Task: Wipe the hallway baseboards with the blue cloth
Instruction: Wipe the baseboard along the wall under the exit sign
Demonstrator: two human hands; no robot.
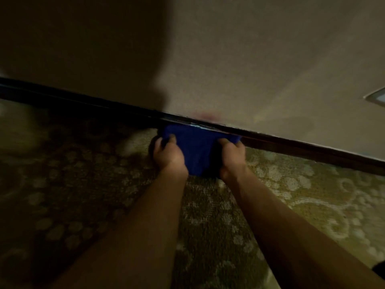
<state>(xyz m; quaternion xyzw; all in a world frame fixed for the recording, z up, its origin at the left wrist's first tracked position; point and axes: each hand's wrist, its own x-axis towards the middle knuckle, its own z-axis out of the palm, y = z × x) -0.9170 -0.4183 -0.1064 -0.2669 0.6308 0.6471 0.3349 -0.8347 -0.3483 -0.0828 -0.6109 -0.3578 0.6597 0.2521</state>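
A dark brown baseboard [291, 146] runs along the foot of the beige wall, slanting down from left to right. The blue cloth [196, 146] is pressed against the baseboard near the middle of the view, its top edge on the board and its lower part hanging between my hands. My left hand [168, 153] grips the cloth's left side. My right hand [231, 156] grips its right side. Both forearms reach in from the bottom of the view.
A patterned green and beige carpet [302, 205] covers the floor up to the baseboard. The beige wall [250, 59] fills the upper half, darker in shadow on the left. A pale framed edge [377, 98] shows on the wall at the far right.
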